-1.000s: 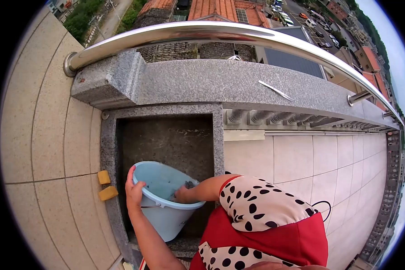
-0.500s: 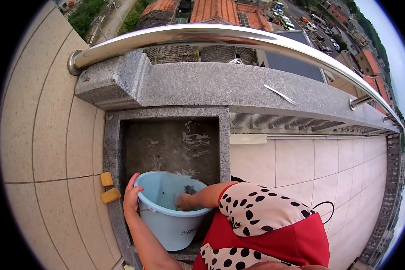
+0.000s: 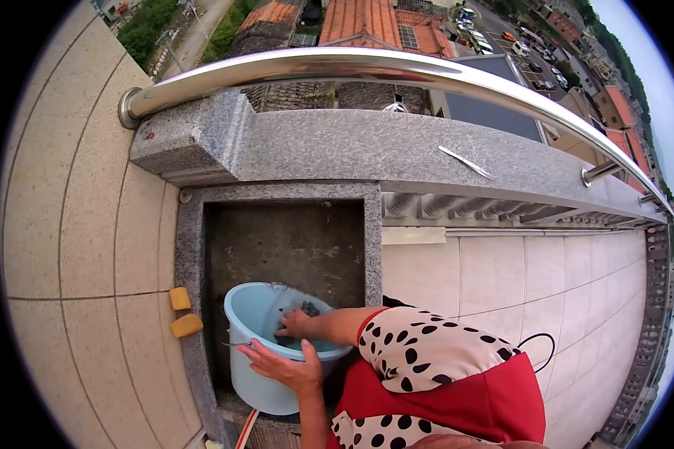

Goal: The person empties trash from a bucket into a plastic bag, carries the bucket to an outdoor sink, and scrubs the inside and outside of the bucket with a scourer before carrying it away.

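Observation:
A light blue bucket stands tilted in a grey stone basin, with water inside it. My left hand lies against the near outside of the bucket, just under the rim, its fingers spread. Inside the bucket is my right hand, with fingers apart, beside a small dark clump at the water. Whether the fingers touch the clump is hard to tell. The bucket's thin handle shows left of my left fingertips.
Two yellow blocks rest on the basin's left edge. Behind the basin runs a granite ledge bearing a thin white tool, under a steel rail. Floor tiles extend to the right.
My left hand has moved from the bucket's left rim to its near side. My right hand has shifted slightly up and left inside the bucket, showing more clearly. The splashing in the basin has lessened.

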Available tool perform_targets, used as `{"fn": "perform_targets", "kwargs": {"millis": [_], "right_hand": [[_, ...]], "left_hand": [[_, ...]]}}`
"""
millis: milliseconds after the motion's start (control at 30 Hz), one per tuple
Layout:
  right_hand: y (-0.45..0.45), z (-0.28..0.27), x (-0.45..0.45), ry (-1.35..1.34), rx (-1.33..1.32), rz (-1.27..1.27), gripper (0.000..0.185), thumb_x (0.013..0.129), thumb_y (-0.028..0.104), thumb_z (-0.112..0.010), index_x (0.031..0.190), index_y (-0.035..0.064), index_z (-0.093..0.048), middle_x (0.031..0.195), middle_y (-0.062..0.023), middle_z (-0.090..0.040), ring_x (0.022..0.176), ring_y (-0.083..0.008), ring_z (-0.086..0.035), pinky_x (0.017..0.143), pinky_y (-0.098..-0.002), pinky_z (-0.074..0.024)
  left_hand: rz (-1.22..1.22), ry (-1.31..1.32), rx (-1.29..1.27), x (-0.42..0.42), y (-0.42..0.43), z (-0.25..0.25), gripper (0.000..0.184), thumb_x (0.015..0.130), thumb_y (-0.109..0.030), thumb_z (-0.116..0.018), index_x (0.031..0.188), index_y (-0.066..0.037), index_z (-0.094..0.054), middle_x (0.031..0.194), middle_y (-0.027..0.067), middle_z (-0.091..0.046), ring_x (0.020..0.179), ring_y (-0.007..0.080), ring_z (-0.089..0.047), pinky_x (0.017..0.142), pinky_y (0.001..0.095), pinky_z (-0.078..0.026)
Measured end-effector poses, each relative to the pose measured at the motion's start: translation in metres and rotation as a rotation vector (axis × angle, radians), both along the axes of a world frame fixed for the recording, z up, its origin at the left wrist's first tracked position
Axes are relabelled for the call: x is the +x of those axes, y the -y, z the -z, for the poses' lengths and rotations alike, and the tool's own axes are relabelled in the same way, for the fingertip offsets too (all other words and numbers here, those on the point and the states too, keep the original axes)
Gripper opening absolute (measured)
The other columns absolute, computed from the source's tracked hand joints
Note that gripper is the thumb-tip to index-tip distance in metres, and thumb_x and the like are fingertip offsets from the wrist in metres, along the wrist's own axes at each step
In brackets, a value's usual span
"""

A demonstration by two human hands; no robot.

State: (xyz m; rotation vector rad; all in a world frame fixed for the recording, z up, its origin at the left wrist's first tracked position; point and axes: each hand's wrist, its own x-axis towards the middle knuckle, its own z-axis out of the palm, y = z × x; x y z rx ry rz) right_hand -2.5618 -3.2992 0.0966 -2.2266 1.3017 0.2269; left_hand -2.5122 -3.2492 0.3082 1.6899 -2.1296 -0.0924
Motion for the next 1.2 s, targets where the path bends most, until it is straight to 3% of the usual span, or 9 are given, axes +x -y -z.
{"fn": "perform_targets", "kwargs": {"millis": [133,300,367,533,633,733,833,967,1200], "right_hand": [[-0.013,-0.002,0.001,0.037,0.469,-0.089,0.037,0.089,0.030,-0.047,0.126,0.0337,-0.052,0.126,-0.0123,-0.049,0.117,-0.0365,-0.047,0.081,-0.0598,-0.0418],[-0.042,-0.023,-0.023,0.029,0.673,-0.517,0.038,0.089,0.029,-0.047,0.126,0.0319,-0.052,0.128,-0.0128,-0.049,0.117,-0.0378,-0.048,0.081,-0.0617,-0.0417],[-0.039,-0.020,-0.038,0.004,0.519,-0.566,0.038,0.089,0.029,-0.047,0.126,0.0312,-0.052,0.129,-0.0130,-0.049,0.117,-0.0384,-0.049,0.081,-0.0625,-0.0417],[0.009,0.002,-0.072,-0.107,-0.191,-0.266,0.049,0.093,0.023,-0.039,0.132,0.0522,-0.036,0.118,-0.0071,-0.049,0.113,-0.0273,-0.049,0.084,-0.0458,-0.0421],[0.035,0.002,-0.066,-0.062,-0.329,-0.100,0.053,0.092,0.020,-0.042,0.137,0.0458,-0.033,0.119,-0.0071,-0.047,0.110,-0.0273,-0.048,0.082,-0.0429,-0.0415],[0.043,-0.002,-0.043,-0.135,-0.213,0.105,0.055,0.092,0.019,-0.041,0.140,0.0440,-0.030,0.121,-0.0078,-0.047,0.111,-0.0263,-0.047,0.082,-0.0433,-0.0425],[0.020,0.012,-0.026,-0.182,-0.262,-0.140,0.052,0.091,0.018,-0.042,0.137,0.0411,-0.036,0.118,-0.0094,-0.052,0.111,-0.0271,-0.052,0.081,-0.0446,-0.0447],[-0.004,-0.014,-0.032,-0.106,0.217,-0.650,0.031,0.093,0.023,-0.042,0.120,0.0281,-0.055,0.105,-0.0118,-0.058,0.106,-0.0284,-0.056,0.080,-0.0464,-0.0445],[0.008,0.037,0.007,0.392,-0.223,-0.175,0.025,0.088,0.025,-0.047,0.110,0.0235,-0.059,0.101,-0.0103,-0.058,0.099,-0.0271,-0.056,0.081,-0.0449,-0.0432]], "left_hand": [[0.013,-0.287,0.126,0.027,0.039,0.008,0.084,0.066,-0.017,-0.059,0.142,0.000,-0.027,0.149,0.0275,-0.018,0.137,0.0400,-0.024,0.110,0.0503,-0.017],[0.039,-0.861,0.556,0.059,0.101,0.021,0.067,0.067,-0.004,-0.055,0.133,0.004,-0.042,0.134,0.0214,-0.045,0.121,0.0291,-0.047,0.104,0.0370,-0.034],[-0.030,-1.031,0.641,0.058,0.111,0.027,0.062,0.068,0.001,-0.053,0.130,0.006,-0.046,0.123,0.0155,-0.055,0.110,0.0228,-0.055,0.097,0.0316,-0.042],[-0.110,-0.943,0.669,0.042,0.127,0.037,0.049,0.068,-0.002,-0.058,0.117,0.004,-0.059,0.134,0.0186,-0.048,0.115,0.0210,-0.052,0.096,0.0275,-0.040],[-0.125,-0.975,0.639,0.041,0.128,0.031,0.045,0.070,-0.003,-0.058,0.115,0.003,-0.061,0.136,0.0179,-0.047,0.115,0.0205,-0.052,0.095,0.0278,-0.040],[-0.193,-1.050,0.663,0.059,0.141,0.043,0.043,0.073,-0.002,-0.056,0.115,0.002,-0.061,0.132,0.0173,-0.051,0.111,0.0196,-0.054,0.093,0.0280,-0.042],[-0.282,-1.094,0.774,0.072,0.149,0.041,0.044,0.073,-0.002,-0.056,0.117,0.002,-0.061,0.122,0.0147,-0.057,0.105,0.0184,-0.057,0.090,0.0271,-0.044],[-0.102,-1.115,0.814,0.059,0.150,0.045,0.046,0.073,-0.001,-0.055,0.118,0.004,-0.058,0.113,0.0118,-0.062,0.095,0.0164,-0.059,0.085,0.0265,-0.046],[-0.100,-1.107,0.989,0.074,0.157,0.060,0.049,0.072,-0.003,-0.054,0.121,0.002,-0.057,0.118,0.0103,-0.060,0.103,0.0164,-0.056,0.090,0.0270,-0.043]]}}
